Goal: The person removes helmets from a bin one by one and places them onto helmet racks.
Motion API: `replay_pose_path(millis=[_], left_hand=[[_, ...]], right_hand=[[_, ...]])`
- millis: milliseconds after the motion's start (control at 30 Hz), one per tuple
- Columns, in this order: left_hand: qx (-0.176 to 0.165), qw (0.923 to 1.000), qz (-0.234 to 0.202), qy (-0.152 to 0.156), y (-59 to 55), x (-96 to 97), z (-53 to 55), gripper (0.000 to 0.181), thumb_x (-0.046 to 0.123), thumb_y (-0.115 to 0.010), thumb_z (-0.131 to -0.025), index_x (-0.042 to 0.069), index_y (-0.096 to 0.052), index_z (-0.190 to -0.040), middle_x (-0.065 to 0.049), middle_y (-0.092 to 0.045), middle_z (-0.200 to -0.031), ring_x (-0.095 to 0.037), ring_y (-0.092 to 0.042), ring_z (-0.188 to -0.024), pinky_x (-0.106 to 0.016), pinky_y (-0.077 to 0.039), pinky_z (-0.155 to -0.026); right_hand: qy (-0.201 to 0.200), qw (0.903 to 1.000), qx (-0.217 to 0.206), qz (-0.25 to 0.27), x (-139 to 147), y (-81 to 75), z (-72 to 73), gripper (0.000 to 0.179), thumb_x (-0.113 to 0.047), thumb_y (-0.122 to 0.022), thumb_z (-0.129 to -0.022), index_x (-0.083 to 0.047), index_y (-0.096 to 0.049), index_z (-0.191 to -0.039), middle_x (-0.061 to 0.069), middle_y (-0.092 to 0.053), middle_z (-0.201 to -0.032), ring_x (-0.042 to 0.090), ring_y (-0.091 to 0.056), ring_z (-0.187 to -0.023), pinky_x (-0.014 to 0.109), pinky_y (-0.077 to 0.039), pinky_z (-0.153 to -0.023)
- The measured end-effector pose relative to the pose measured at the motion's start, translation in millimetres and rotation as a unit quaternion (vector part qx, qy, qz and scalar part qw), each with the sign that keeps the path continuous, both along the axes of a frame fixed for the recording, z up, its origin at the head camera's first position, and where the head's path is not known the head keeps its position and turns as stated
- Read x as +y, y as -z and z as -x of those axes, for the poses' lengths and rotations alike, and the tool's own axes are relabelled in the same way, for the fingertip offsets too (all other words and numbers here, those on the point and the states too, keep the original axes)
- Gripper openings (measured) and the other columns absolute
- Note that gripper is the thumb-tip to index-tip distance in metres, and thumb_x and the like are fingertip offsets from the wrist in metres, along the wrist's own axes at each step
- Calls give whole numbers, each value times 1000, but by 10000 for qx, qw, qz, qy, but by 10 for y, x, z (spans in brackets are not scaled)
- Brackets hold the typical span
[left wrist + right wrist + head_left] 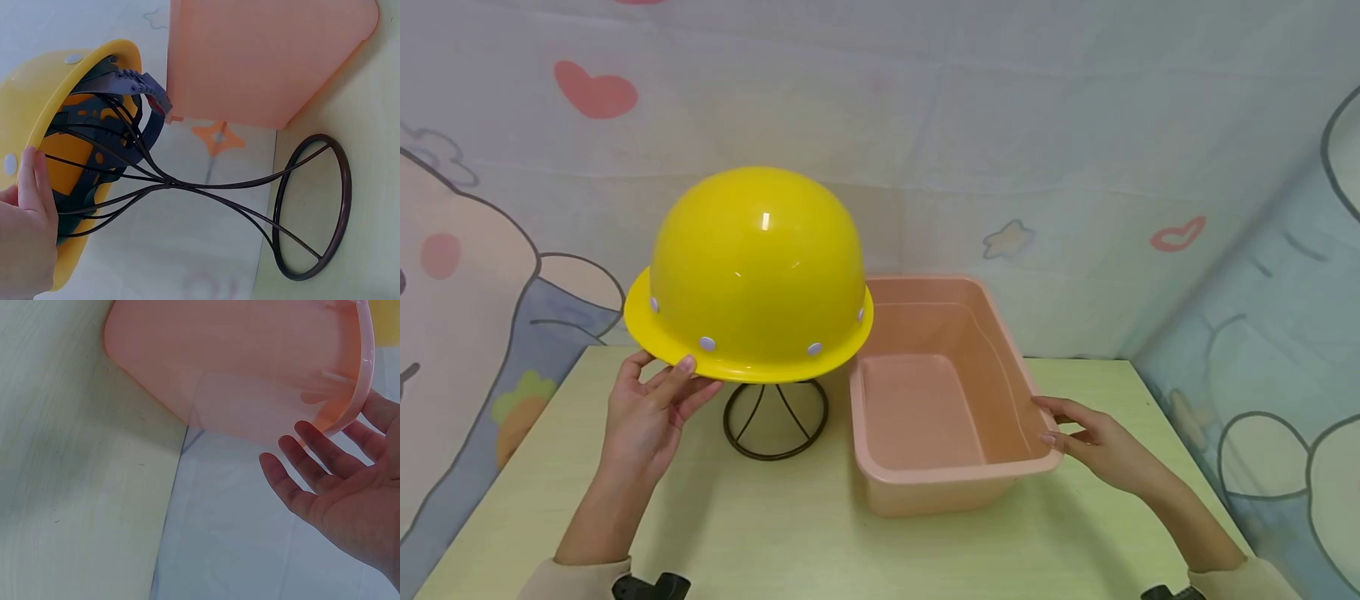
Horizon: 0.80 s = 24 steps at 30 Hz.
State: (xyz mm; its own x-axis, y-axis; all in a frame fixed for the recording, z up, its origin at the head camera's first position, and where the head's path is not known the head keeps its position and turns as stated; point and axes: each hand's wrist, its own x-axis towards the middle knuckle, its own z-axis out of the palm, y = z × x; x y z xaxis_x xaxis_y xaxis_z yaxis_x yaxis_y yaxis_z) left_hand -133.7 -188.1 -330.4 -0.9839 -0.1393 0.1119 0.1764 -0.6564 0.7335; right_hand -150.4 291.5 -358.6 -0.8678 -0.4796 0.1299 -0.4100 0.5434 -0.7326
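Observation:
A yellow hard hat point(760, 267) sits dome up on a dark wire stand point(776, 456). In the left wrist view the stand's thin wires point(206, 186) pass up into the hat among its dark inner straps point(134, 134). My left hand point(651, 408) holds the brim at its near left, thumb at the edge and fingers beneath. Beside the hat, to the right, is a pink plastic basin point(955, 477), open side up. With thumb and forefinger my right hand point(1101, 442) pinches the basin's right rim near the front corner; the other fingers point(300, 500) spread loosely outside its wall.
Both the stand and the basin are on a pale wooden table point(760, 533). A printed cloth backdrop point(1075, 125) with hearts and cartoon figures hangs behind the table and along its sides. The hat's brim overlaps the basin's left rim in the head view.

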Motion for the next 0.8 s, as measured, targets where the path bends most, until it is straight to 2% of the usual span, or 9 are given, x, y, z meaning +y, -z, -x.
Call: replay_pose_path(millis=[167, 400, 600, 800], left_hand=[[-4, 10000, 8, 38, -11, -8, 7, 41, -6, -55, -86, 7, -29, -115, -13, -65, -95, -25, -67, -76, -34, -54, -69], [-116, 9994, -325, 64, -24, -22, 24, 44, -9, -56, -84, 6, -27, -115, -13, -62, -97, -24, -67, -81, -30, -53, -72], [-170, 9998, 30, 89, -21, -33, 28, 43, -5, -57, -86, 8, -28, -115, -12, -65, -98, -25, -67, -79, -35, -54, -70], [-56, 9999, -75, 119, -15, -33, 25, 44, -7, -55, -86, 7, -27, -116, -14, -64, -99, -27, -67, -79, -36, -54, -70]], right_hand=[[-7, 10000, 9, 12, 4, 4, -1, 45, -8, -57, -90, 4, -43, -131, 21, -51, -123, 3, -53, -97, 26, -53, -69], [-7, 10000, -27, 30, 5, 5, 2, 45, -9, -57, -90, 3, -43, -132, 21, -51, -124, 3, -54, -97, 25, -54, -69], [-31, 10000, 11, 17, 5, 8, 8, 45, -8, -57, -90, 4, -43, -131, 22, -51, -124, 5, -54, -97, 25, -54, -69], [-54, 10000, -26, 49, 6, 7, 9, 45, -8, -56, -91, 5, -42, -131, 23, -50, -124, 4, -55, -96, 25, -53, -69]])
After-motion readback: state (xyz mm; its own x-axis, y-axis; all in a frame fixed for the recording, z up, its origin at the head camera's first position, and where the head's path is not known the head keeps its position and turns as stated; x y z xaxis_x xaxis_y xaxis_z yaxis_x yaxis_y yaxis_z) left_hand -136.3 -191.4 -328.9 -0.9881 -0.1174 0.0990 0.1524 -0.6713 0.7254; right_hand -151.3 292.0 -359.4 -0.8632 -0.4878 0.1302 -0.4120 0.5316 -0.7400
